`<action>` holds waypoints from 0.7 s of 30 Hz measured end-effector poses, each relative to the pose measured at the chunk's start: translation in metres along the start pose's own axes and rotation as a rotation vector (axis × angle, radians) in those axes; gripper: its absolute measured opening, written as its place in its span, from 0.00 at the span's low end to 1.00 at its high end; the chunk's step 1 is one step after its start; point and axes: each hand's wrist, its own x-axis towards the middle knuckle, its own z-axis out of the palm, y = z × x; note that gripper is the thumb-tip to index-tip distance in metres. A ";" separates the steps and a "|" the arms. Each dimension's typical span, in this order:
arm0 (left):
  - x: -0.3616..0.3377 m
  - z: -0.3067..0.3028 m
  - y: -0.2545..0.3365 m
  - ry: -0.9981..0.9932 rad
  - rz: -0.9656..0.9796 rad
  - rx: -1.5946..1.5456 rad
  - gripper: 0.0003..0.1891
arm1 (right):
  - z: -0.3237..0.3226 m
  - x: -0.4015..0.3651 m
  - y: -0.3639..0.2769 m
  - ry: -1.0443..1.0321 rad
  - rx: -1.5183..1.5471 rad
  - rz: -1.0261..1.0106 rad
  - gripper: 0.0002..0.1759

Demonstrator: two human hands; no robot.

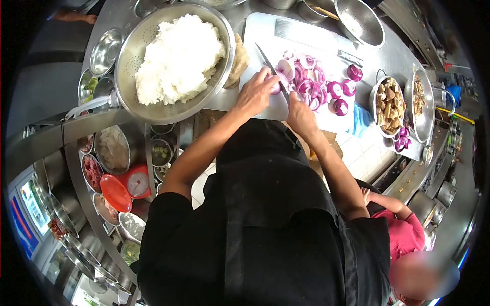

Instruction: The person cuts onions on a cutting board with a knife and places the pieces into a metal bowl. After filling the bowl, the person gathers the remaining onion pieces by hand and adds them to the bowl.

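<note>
Red onion (276, 89), purple and smooth, sits on the cutting board (253, 56), held and partly hidden by the left hand (255, 93), the right hand's (301, 116) grip closed around the knife (266, 58), obscuring its handle.

Worn on head, facing forward and steeply down. Aimed slightly bodyward of grip on knife (271, 67). Close enough to fill much of frame below left hand (256, 93) and right hand (302, 116) with wearer's black clothing (278, 194). Fisheye-wide, reaching well past grip all round.
</note>
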 end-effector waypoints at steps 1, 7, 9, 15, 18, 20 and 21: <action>-0.002 0.000 0.001 0.010 0.009 -0.013 0.15 | -0.006 -0.003 -0.003 0.019 -0.038 -0.011 0.20; -0.003 0.000 -0.002 0.053 0.041 -0.017 0.15 | -0.001 -0.004 -0.006 0.002 -0.031 0.024 0.17; -0.002 0.001 -0.004 0.051 0.052 -0.029 0.15 | -0.010 -0.004 -0.010 -0.003 -0.034 0.019 0.14; -0.002 0.000 -0.007 0.088 0.062 -0.059 0.16 | 0.001 0.000 -0.012 0.042 -0.040 0.018 0.13; -0.003 0.003 -0.009 0.070 0.074 -0.044 0.16 | 0.001 0.005 -0.006 0.041 -0.036 0.010 0.13; -0.007 0.006 -0.010 0.065 0.072 -0.052 0.16 | 0.012 0.008 0.004 0.061 -0.021 -0.063 0.11; -0.007 0.006 -0.011 0.061 0.067 -0.079 0.14 | 0.010 0.011 0.000 0.071 -0.012 -0.065 0.12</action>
